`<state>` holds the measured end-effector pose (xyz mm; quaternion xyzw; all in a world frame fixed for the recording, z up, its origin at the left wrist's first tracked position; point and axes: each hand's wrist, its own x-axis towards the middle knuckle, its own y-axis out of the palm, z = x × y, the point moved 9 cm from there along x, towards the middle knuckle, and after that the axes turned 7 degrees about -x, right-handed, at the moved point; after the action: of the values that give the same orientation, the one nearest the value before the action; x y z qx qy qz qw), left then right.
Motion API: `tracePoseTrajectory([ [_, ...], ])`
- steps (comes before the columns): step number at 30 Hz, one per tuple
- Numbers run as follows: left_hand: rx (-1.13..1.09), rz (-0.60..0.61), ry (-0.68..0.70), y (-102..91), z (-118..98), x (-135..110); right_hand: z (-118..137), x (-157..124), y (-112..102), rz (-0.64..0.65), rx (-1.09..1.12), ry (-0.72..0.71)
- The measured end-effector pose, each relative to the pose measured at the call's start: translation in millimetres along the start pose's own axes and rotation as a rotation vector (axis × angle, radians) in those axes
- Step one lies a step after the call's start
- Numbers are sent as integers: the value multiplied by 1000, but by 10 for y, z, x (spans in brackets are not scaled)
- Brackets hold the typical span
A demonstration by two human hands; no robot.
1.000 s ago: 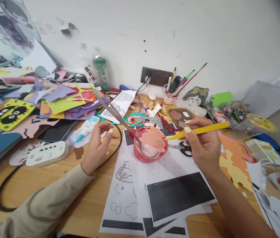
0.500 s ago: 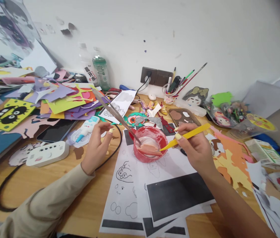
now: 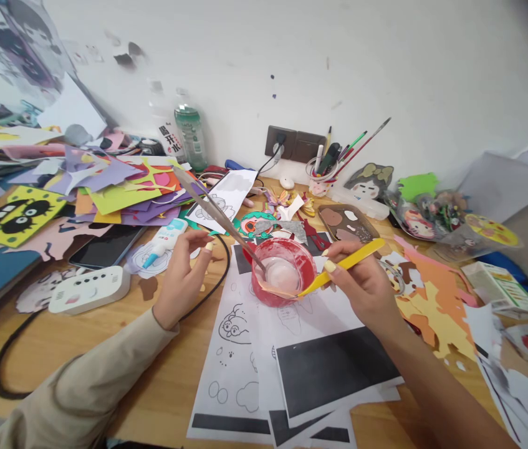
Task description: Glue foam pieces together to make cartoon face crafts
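Observation:
In my right hand (image 3: 361, 280) is a pair of yellow tweezers (image 3: 350, 262), slanting down to the left. Their tips hold a thin peach-coloured piece (image 3: 280, 292) at the near rim of a red bowl (image 3: 280, 300). Whitish liquid (image 3: 283, 273) lies in the bowl. A long thin grey-brown stick (image 3: 219, 215) leans in the bowl, its upper end pointing up and left. My left hand (image 3: 183, 277) hovers left of the bowl, fingers slightly bent and apart, holding nothing.
Printed sheets (image 3: 235, 374) with line drawings lie under the bowl. A glue bottle (image 3: 165, 243), a phone (image 3: 107, 245) and a white box (image 3: 90, 290) are at left. Coloured scraps (image 3: 137, 193) pile behind; orange scraps (image 3: 441, 299) lie at right. A pen cup (image 3: 322, 181) stands behind.
My right hand has moved slightly down, turning the yellow tweezers. The peach-coloured piece has shifted from inside the bowl towards its near rim, seen more edge-on. My left hand stays put.

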<state>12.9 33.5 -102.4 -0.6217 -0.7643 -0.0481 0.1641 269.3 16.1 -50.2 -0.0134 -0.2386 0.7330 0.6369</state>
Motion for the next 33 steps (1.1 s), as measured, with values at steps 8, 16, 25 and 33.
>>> tracePoseTrajectory([
  [8, -11, 9, -10, 14, 14, 0, 46, -52, 56, 53, -59, -21],
  [16, -5, 10, -12, 13, 24, -2, 41, -76, 61, 75, -98, -25],
  [25, -1, 12, -10, 9, 31, 1, 1, -93, 45, 47, -87, -56],
  [33, 4, 8, -13, 16, 22, 0, 11, -99, 45, 53, -102, -75],
])
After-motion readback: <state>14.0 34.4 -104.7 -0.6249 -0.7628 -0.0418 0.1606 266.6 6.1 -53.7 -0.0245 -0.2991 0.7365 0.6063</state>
